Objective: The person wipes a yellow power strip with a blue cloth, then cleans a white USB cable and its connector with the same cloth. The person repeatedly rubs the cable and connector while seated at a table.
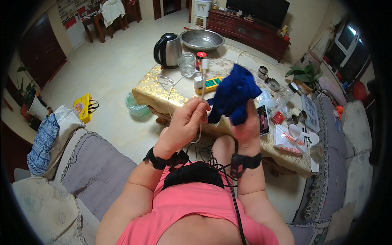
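My left hand [187, 123] pinches a white charging cable [203, 87] between thumb and fingers. A stretch of it stands upright above the grip, with a white plug [205, 63] at the top, and a thin loop bows out to the left. My right hand [247, 127] grips a bunched dark blue cloth [237, 92], which hides most of the fingers. The cloth is held up over the near part of the table, just right of the cable. Behind the cable lies a yellow and green power strip [209, 85] with a white adapter [198, 82] on it.
A covered table [147, 88] carries a black and steel electric kettle [168, 50], a metal basin [202, 39], a glass mug [186, 64] and a red-lidded jar [200, 58]. To the right lie a phone [263, 121] and a paper towel pack [288, 139]. Black cables [226, 176] cross my lap.
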Tool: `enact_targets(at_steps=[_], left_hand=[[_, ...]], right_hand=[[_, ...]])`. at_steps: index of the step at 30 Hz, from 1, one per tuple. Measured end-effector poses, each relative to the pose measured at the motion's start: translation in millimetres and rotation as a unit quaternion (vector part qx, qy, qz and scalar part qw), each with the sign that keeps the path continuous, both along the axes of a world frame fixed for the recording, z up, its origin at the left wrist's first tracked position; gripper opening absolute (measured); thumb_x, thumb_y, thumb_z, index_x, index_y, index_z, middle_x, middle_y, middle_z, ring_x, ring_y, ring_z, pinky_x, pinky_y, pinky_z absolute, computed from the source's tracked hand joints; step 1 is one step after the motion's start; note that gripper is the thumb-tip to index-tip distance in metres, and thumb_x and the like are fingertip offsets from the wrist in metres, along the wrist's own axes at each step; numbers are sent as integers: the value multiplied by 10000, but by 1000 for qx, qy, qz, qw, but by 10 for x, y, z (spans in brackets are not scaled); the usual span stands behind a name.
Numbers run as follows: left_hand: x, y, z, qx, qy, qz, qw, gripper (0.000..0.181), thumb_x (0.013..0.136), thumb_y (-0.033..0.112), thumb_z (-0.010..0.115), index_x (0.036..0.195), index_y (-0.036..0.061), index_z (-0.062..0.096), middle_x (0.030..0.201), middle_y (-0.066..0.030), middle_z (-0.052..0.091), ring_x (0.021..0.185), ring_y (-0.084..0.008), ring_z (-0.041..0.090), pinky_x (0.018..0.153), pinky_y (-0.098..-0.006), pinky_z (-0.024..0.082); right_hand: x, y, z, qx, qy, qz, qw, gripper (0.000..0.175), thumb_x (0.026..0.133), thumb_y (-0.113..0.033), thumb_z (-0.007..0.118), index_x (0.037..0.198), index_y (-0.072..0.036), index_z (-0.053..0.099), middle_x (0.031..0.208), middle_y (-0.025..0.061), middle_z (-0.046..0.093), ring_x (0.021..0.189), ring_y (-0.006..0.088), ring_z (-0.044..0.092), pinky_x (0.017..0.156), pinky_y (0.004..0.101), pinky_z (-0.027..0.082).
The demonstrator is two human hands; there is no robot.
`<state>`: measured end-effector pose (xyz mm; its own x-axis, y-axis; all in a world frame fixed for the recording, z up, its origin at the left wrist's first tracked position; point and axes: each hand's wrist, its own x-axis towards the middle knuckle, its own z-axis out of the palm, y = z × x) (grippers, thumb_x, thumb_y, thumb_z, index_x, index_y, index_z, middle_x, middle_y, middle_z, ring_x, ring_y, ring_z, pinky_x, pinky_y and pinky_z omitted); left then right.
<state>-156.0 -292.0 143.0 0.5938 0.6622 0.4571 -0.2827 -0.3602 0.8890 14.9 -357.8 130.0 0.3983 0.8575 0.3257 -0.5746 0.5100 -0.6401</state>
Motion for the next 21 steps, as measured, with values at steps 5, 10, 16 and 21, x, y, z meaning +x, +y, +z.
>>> enact_targets(at_steps=[5, 10, 16, 21], left_hand=[[144, -112, -119, 93, 59, 31, 993, 149, 948, 73, 481, 987, -20, 592, 812, -81, 637, 690, -164, 588, 659, -307, 486], [-27, -134, 23, 236, 188, 58, 952, 127, 883, 20, 510, 950, -22, 609, 843, -152, 649, 774, -281, 630, 694, -355, 491], [-600, -170, 695, 407, 125, 210, 880, 193, 811, -109, 574, 958, 7, 620, 851, -127, 626, 767, -271, 628, 640, -309, 504], [-534, 133, 1014, 558, 258, 92, 783, 109, 889, 66, 570, 983, 18, 541, 923, -126, 574, 818, -331, 582, 730, -412, 476]], right_hand=[[-287, -31, 217, -11, -249, 44, 968, 526, 918, -266, 660, 1335, -29, 446, 1178, 19, 559, 1026, 89, 512, 938, 255, 406], [-374, 17, 291, -27, -312, -47, 948, 287, 937, -239, 634, 1089, 2, 600, 960, 10, 644, 902, 90, 559, 826, 252, 459], [-390, -85, 426, -69, -344, -51, 935, 224, 943, -191, 611, 1053, 4, 602, 885, 37, 656, 827, 85, 569, 749, 251, 481], [-427, -87, 517, -42, -461, 6, 886, 236, 948, -205, 595, 1067, -1, 594, 887, 44, 643, 814, 89, 569, 738, 257, 485]])
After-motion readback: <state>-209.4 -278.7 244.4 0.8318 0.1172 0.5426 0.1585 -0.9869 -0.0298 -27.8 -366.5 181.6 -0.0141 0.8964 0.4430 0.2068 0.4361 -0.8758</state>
